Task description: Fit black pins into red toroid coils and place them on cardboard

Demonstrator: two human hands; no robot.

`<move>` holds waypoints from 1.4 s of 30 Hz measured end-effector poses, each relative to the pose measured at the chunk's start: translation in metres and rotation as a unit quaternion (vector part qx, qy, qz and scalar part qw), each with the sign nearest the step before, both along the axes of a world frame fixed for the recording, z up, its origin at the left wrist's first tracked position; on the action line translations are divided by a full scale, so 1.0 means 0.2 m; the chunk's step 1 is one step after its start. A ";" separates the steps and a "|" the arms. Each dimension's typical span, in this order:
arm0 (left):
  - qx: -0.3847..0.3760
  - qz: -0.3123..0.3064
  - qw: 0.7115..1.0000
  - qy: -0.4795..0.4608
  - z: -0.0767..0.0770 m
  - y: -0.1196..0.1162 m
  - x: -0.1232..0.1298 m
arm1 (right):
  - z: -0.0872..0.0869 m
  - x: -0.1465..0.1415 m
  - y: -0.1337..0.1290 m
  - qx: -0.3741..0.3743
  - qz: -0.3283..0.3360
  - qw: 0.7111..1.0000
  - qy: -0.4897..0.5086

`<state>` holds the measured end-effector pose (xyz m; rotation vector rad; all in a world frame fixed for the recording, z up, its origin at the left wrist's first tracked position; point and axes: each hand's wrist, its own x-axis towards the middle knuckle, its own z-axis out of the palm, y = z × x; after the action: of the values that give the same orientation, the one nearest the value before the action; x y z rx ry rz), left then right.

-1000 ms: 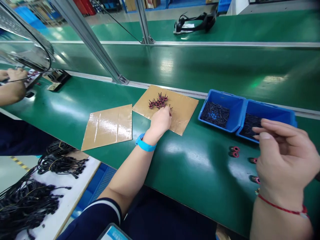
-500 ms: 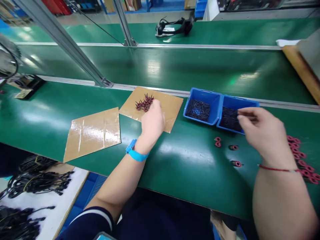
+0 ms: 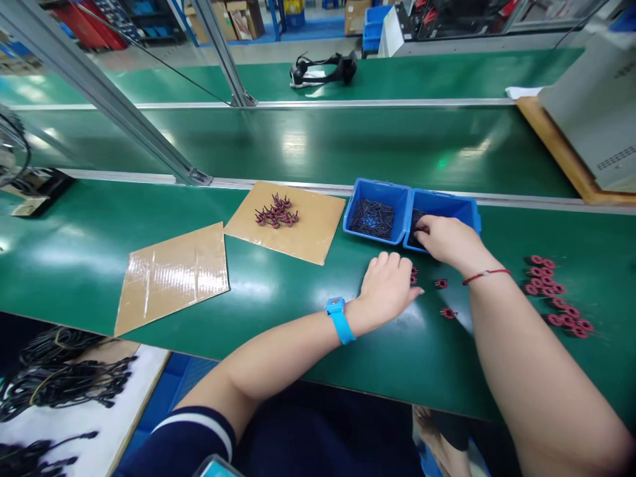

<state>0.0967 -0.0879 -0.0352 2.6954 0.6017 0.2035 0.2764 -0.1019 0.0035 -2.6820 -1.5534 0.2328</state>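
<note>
My right hand (image 3: pixel 450 244) reaches into the right blue bin (image 3: pixel 447 204), its bent fingers down among thin black pieces (image 3: pixel 416 222). The fingertips are close together, and whatever they hold is hidden. My left hand (image 3: pixel 389 288) is low over the green table, back of the hand up and thumb stretched to the right. It is beside a small red-and-black wound ring (image 3: pixel 414 275), which it partly covers; nothing shows in its grasp. Two similar rings, a far one (image 3: pixel 441 283) and a nearer one (image 3: pixel 448 313), lie right of it.
A cardboard sheet (image 3: pixel 308 235) carries a pile of rings with black stems (image 3: pixel 276 212). Another cardboard sheet (image 3: pixel 173 275) lies to its left. The left blue bin (image 3: pixel 352 225) holds black pins. Several red rings (image 3: pixel 546 285) lie at right. A metal post (image 3: pixel 124 112) slants across the left.
My left hand has left the ring pile on the cardboard and moved right to the loose rings. My right hand has gone down into the right bin. The view has shifted somewhat.
</note>
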 end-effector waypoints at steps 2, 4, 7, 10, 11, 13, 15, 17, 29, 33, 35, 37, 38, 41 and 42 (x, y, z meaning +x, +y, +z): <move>-0.001 0.000 1.000 0.002 0.01 0.00 0.02 | 0.01 -0.02 -0.03 0.018 0.000 1.000 0.001; -0.038 -0.004 0.999 -0.002 0.02 0.03 0.01 | 0.01 -0.03 -0.05 0.040 0.004 0.999 0.006; -0.207 -0.008 0.978 -0.039 0.06 0.08 -0.06 | 0.01 -0.04 -0.07 0.079 0.006 0.997 0.022; -0.431 0.017 0.897 -0.101 0.10 0.14 -0.16 | 0.02 -0.04 -0.07 0.121 -0.004 0.992 0.042; -0.483 0.032 0.867 -0.123 0.11 0.16 -0.20 | 0.03 -0.03 -0.08 0.135 -0.009 0.990 0.048; -0.555 0.059 0.815 -0.157 0.13 0.19 -0.26 | 0.04 -0.03 -0.08 0.165 -0.019 0.984 0.058; -0.607 0.080 0.771 -0.177 0.13 0.21 -0.31 | 0.04 -0.03 -0.08 0.216 -0.042 0.972 0.087; -0.640 0.097 0.737 -0.194 0.13 0.23 -0.35 | 0.03 -0.03 -0.10 0.266 -0.070 0.953 0.124; -0.673 0.064 0.689 -0.261 0.13 0.24 -0.38 | -0.07 -0.03 -0.13 0.357 -0.131 0.913 0.147; -0.654 0.077 0.705 -0.263 0.14 0.24 -0.38 | 0.03 -0.15 -0.18 0.375 -0.076 0.916 0.123; -0.649 0.076 0.710 -0.260 0.14 0.24 -0.39 | 0.09 -0.24 -0.22 0.327 -0.097 0.923 0.181; -0.645 0.069 0.715 -0.261 0.15 0.24 -0.39 | 0.12 -0.33 -0.25 0.269 -0.055 0.922 0.274; -0.644 0.062 0.717 -0.260 0.16 0.24 -0.40 | 0.13 -0.36 -0.25 0.249 -0.032 0.918 0.308; -0.639 0.030 0.723 -0.260 0.18 0.24 -0.41 | 0.14 -0.43 -0.25 0.217 0.014 0.893 0.393; -0.636 0.019 0.727 -0.260 0.19 0.24 -0.41 | 0.13 -0.44 -0.25 0.215 0.017 0.881 0.422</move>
<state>0.0141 -0.0409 0.0024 1.1908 0.3664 0.3638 0.1883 -0.1511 0.0297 -1.8040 -1.1680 0.8121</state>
